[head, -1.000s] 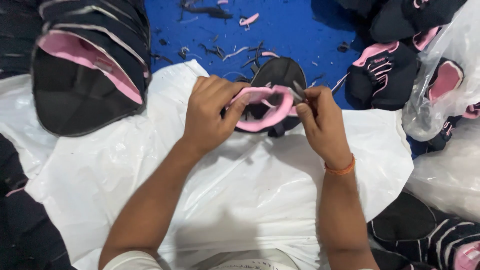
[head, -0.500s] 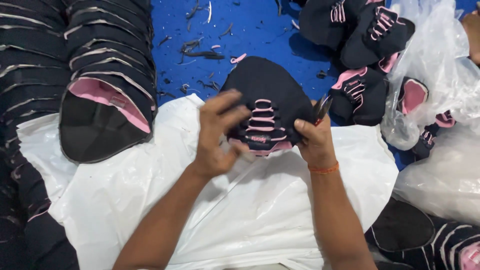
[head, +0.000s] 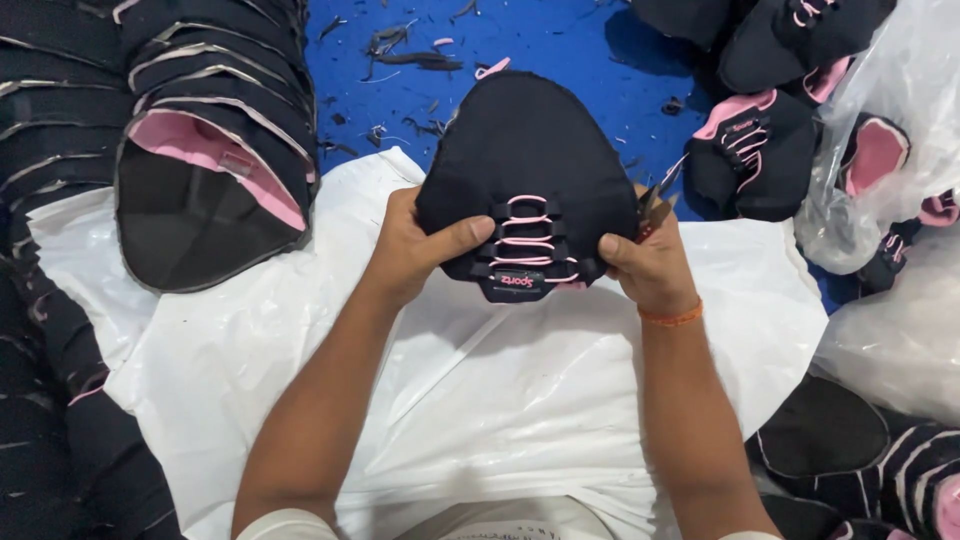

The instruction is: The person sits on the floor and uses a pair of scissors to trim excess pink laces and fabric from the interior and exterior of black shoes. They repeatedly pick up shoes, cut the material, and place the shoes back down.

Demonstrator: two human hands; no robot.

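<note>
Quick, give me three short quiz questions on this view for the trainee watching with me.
1. True or false: both hands grip the black shoe upper.
2. What colour are its laces? A pink, B white, C green.
3. Besides the upper, what does the right hand hold?

Key: 1 true, the left hand grips the other side. 2 A. 3 small snips, blades poking up beside the upper.

Footwear workshop, piecework station. Stacks of identical black-and-pink shoe uppers (head: 215, 150) lined the left edge of a blue tabletop (head: 560, 50); thread and fabric trimmings (head: 405, 58) littered its far edge, and clear plastic bags (head: 905, 110) held further uppers at right.
</note>
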